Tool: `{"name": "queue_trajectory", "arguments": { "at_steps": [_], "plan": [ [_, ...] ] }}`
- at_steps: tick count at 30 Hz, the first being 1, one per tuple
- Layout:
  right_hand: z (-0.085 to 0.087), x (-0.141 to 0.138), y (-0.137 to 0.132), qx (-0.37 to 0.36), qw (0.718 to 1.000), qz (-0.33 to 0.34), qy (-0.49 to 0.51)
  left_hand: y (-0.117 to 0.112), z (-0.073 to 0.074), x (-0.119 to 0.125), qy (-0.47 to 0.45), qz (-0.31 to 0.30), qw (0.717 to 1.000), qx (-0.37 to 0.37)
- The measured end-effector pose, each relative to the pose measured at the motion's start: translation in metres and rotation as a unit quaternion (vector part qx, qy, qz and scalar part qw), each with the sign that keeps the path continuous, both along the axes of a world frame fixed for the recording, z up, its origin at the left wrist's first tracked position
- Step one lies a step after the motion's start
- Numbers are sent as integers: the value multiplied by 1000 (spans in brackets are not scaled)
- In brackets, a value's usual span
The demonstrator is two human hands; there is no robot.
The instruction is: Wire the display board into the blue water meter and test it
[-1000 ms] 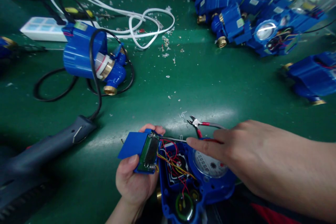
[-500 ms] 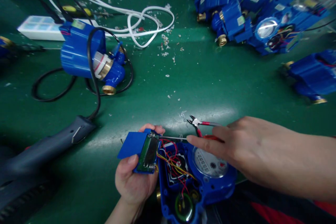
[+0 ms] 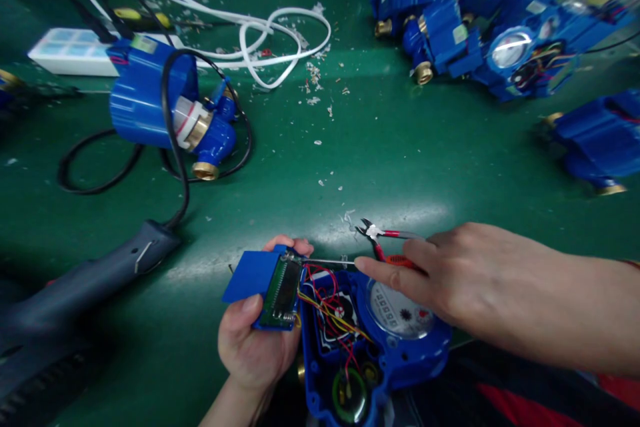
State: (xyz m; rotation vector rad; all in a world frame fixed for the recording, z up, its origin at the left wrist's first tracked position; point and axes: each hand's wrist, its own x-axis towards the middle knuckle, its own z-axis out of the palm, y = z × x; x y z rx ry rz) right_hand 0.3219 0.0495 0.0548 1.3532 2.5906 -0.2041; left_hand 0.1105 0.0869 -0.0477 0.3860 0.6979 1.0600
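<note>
My left hand (image 3: 255, 340) is closed round a blue lid with a green circuit board (image 3: 281, 292), held upright beside an open blue water meter (image 3: 373, 347). Red, yellow and black wires (image 3: 330, 310) run from the board into the meter body. My right hand (image 3: 450, 280) grips a thin screwdriver with an orange handle (image 3: 327, 262); its metal shaft points left to the board's top edge. The meter's round dial (image 3: 400, 312) lies just under my right fingers.
Small cutting pliers (image 3: 375, 235) lie on the green mat (image 3: 400, 160) behind my right hand. A grey power screwdriver (image 3: 95, 273) with a black cable lies at left, beyond it a blue meter (image 3: 160, 107), a white power strip (image 3: 70, 53) and white cable. Several blue meters (image 3: 450, 27) crowd the back right.
The view has shifted slightly. Both hands hold nearly the same places; my right hand has edged a little along the screwdriver at the board.
</note>
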Motion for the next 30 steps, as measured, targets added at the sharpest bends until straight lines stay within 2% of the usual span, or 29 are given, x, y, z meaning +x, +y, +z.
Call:
{"name": "queue_trajectory", "arguments": {
  "at_steps": [1, 3, 5, 7, 9, 11, 12, 14, 17, 20, 21, 23, 25, 28, 30],
  "plan": [
    [0, 0, 0, -1, 1000, 0, -1, 0, -1, 0, -3, 1, 1000, 3],
    [1, -1, 2, -51, 996, -52, 49, 0, -2, 0, -5, 4, 1000, 8],
    [2, -4, 5, -147, 971, -131, 138, 0, -4, -1, -4, 6, 1000, 13],
    [2, -5, 7, -214, 944, -170, 184, 0, -5, -2, -5, 5, 1000, 16],
    [-1, -3, 6, -163, 966, -133, 149, 0, -5, -3, -7, 5, 1000, 14],
    [-5, 1, 3, -56, 995, -50, 69, 0, -5, -4, -5, 4, 1000, 7],
    [-6, 3, 1, -16, 999, -14, 36, 0, -5, -4, -3, 5, 1000, 5],
    [-8, 6, -2, 8, 1000, 14, 12, 0, -5, -4, 0, 6, 1000, 2],
    [-7, 4, 1, -53, 993, -57, 88, 0, -5, -3, 0, 12, 1000, 6],
    [-5, 0, 5, -185, 951, -157, 194, 1, -6, -1, 1, 13, 1000, 12],
    [-6, 0, 6, -199, 945, -167, 201, 1, -6, 0, 1, 13, 1000, 12],
    [-8, 3, 4, -148, 967, -130, 162, 1, -6, 0, -3, 11, 1000, 9],
    [-12, 8, 1, -48, 994, -48, 81, 1, -5, 0, -3, 9, 1000, -1],
    [-17, 15, -4, 50, 997, 56, 0, 2, -3, -1, 6, 7, 1000, -22],
    [-20, 18, -4, 65, 995, 75, -15, 3, -1, 0, 8, 8, 999, -35]
  ]
}}
